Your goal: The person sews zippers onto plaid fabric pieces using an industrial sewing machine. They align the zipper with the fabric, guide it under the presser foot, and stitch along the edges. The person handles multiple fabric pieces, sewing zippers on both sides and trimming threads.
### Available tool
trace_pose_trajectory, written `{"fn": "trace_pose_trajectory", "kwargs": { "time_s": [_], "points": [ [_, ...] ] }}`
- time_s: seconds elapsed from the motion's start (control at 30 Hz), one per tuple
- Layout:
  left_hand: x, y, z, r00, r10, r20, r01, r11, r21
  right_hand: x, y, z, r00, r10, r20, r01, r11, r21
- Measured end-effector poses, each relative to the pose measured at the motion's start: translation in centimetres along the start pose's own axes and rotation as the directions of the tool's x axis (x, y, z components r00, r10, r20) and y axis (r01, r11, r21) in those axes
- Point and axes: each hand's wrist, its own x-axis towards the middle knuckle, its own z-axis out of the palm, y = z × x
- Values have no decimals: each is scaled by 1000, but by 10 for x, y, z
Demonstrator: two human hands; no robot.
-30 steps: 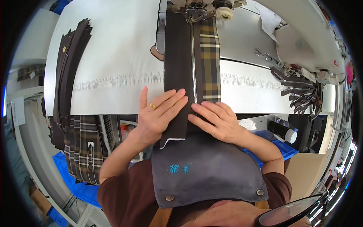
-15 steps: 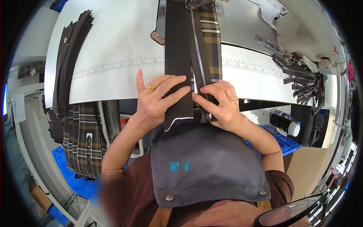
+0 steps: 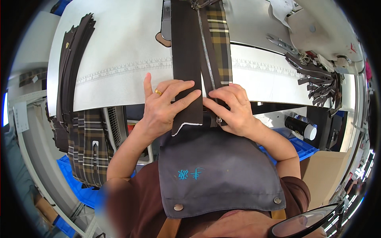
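Note:
A long dark brown fabric strip (image 3: pixel 184 51) runs from the sewing machine's presser foot (image 3: pixel 195 4) down over the table's near edge. Flat on its lower part lies my left hand (image 3: pixel 160 103), open, with fingers spread and thumb out to the side. Beside the strip runs a zipper (image 3: pixel 206 49) with silvery teeth on dark tape. My right hand (image 3: pixel 236 109) is closed around the zipper's near end, thumb and fingers pinching the tape; a metal slider shows just below. Plaid fabric (image 3: pixel 220 43) lies to the right of the zipper. Between strip and zipper, a narrow white wedge shows.
Dark strips (image 3: pixel 73 67) are stacked at left, above hanging plaid pieces (image 3: pixel 89 146). A phone (image 3: pixel 166 27) lies beside the fabric. On the right are thread snips (image 3: pixel 281 43), a bundle of zippers (image 3: pixel 317 77), a dark bottle (image 3: pixel 299 127) and a blue bin (image 3: pixel 297 148).
Both hands keep nearly the same places and grips. The white wedge between the strip and the zipper looks wider, and the plaid that showed in that gap is out of sight.

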Motion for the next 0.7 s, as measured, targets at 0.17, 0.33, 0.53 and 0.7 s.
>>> {"fn": "trace_pose_trajectory", "kwargs": {
  "time_s": [0.17, 0.33, 0.53, 0.7],
  "points": [
    [-3, -4, 0, 999, 48, 2, -48, 998, 29, -12, 1, 1, 989, -99, -111, 102, 995, 19],
    [-3, -7, 0, 997, 71, -23, -71, 997, 14, -5, -8, 4, 983, -123, -138, 120, 992, -30],
    [-2, -4, 0, 998, 39, -40, -40, 999, -33, 1, -13, 0, 982, -119, -146, 118, 993, -18],
    [-3, -6, 1, 996, 59, -69, -60, 998, -13, -3, -11, -1, 987, -81, -138, 84, 996, 14]
  ]
}}
